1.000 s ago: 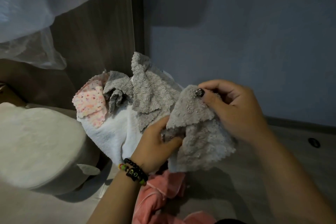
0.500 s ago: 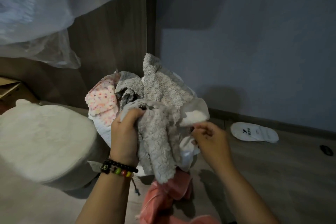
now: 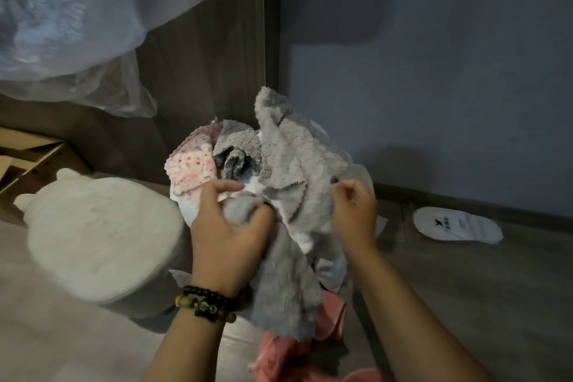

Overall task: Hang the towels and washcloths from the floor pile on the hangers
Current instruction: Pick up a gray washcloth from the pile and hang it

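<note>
The fingers (image 3: 231,187) of the left hand (image 3: 228,236) are curled around a bunch of the grey washcloth (image 3: 279,273), which hangs down from the grasp toward the floor (image 3: 465,304). The right hand (image 3: 353,214) has its fingers bent and pinches the edge of a grey cloth in the pile (image 3: 297,161); whether it is the same cloth or another one, I cannot tell.

The pile stands on the floor in front of the wooden panel (image 3: 210,87) and contains grey cloths, a pink dotted cloth (image 3: 192,169) and a white towel (image 3: 198,208). A pink towel (image 3: 288,353) lies lower, under the hanging cloth. No hanger is visible in this view.

The step, in my judgement, is to separate one cloth from the others. To do it well, the right hand should find a free corner and pull it slowly sideways, while the left keeps the bunch firm, so that the neighbours do not come up together. Then the cloth needs to be opened flat before hanging.

Beside the pile stands a white fluffy stool (image 3: 102,239), and a white slipper (image 3: 455,225) lies near the wall (image 3: 434,87).
</note>
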